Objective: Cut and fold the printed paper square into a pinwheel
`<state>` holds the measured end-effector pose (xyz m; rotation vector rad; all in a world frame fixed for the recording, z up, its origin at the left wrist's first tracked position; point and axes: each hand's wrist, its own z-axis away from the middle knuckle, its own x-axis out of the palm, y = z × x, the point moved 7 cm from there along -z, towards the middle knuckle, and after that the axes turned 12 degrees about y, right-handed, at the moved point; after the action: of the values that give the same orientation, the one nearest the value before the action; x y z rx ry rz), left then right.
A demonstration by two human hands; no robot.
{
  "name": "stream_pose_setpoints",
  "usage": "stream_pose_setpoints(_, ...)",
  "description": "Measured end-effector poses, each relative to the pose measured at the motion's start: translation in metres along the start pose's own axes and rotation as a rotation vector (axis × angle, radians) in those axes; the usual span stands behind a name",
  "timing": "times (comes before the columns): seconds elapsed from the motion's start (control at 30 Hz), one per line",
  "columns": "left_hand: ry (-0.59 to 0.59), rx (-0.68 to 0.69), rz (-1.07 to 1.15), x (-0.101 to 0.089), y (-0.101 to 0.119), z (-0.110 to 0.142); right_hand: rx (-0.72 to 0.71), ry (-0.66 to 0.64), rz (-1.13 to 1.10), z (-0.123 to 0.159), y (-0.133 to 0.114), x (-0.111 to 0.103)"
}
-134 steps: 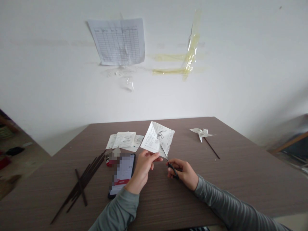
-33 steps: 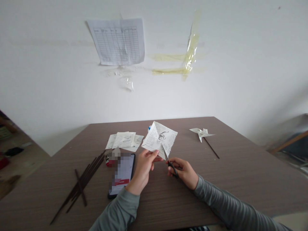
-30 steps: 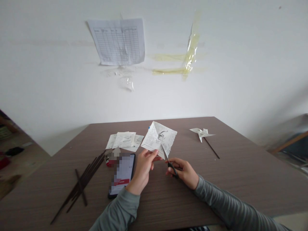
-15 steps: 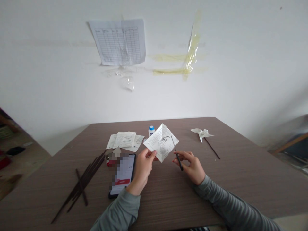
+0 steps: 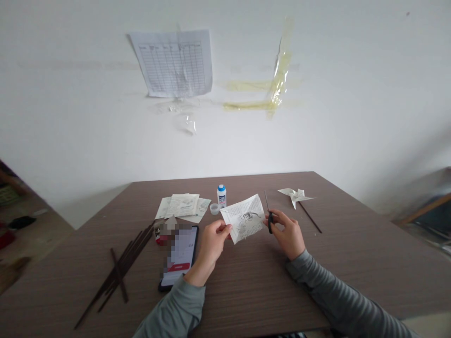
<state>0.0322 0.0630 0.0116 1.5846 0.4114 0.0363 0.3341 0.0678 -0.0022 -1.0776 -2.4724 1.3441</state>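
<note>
A square of printed paper (image 5: 243, 218), creased and tilted, with a dark ink drawing near its middle, pinched at its near left edge between the thumb and fingers of the left hand (image 5: 212, 249), held up just above the table. Black-handled scissors (image 5: 269, 222), blades closed and pointing toward the far side, gripped upright in the curled fingers of the right hand (image 5: 287, 234), just beside the paper's right corner and not cutting into it.

Beneath both hands, a brown wood-grain table (image 5: 268, 291). Left of the left hand, a phone (image 5: 178, 258) with a pixelated screen, and further left a pile of thin dark sticks (image 5: 120, 277). Toward the far edge, loose printed sheets (image 5: 181, 205), then a small white bottle with a blue cap (image 5: 221, 196) and a small clear cup (image 5: 214, 209) right beside it. Off to the right, a white paper pinwheel (image 5: 295, 195) on a dark stick, lying on the table. Beyond, a white wall (image 5: 334, 94) with a taped-up grid sheet (image 5: 172, 63) and yellowed tape strips (image 5: 278, 75); at far left, a patch of floor (image 5: 31, 244).

Against the earlier frames: scissors out of the paper's near corner and now off to its right, paper shifted rightward, bottle no longer hidden behind the paper.
</note>
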Motion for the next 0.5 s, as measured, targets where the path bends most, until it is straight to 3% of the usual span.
stream_pose_setpoints(0.1, -0.002, -0.032, 0.019, 0.001, 0.003, 0.001, 0.116, -0.083, -0.096, 0.001, -0.001, 0.002)
stream_pose_setpoints(0.27, 0.018, -0.030, 0.080, -0.002, 0.010, 0.004, 0.187, -0.165, -0.174, 0.003, -0.010, 0.004)
stream_pose_setpoints(0.5, 0.063, -0.062, 0.116, -0.006, 0.008, 0.007, 0.400, -0.133, -0.328, 0.005, 0.000, 0.008)
